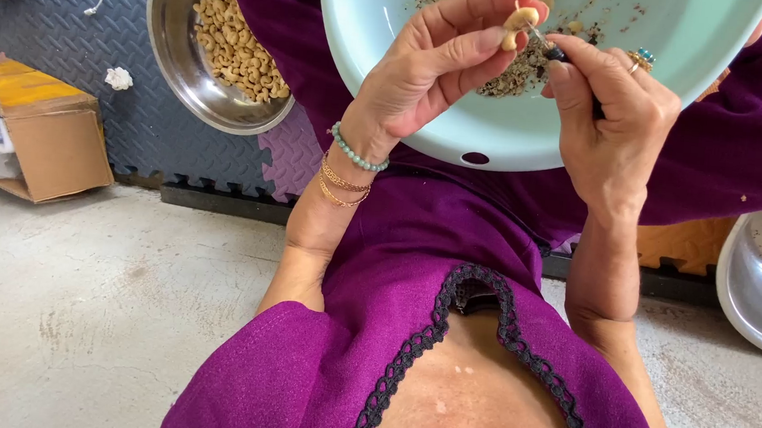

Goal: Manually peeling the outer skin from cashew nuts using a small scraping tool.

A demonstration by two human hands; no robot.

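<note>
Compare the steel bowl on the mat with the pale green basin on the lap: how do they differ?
The steel bowl is shiny metal, while the pale green basin looks matte. The steel bowl holds a heap of whole pale nuts; the pale green basin holds mostly dark scraps. The steel bowl sits apart from the hands; the pale green basin lies right under them. Both are round and open.

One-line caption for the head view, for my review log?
Left hand pinches a cashew while right hand works a small tool against it over a pale green basin.
</note>
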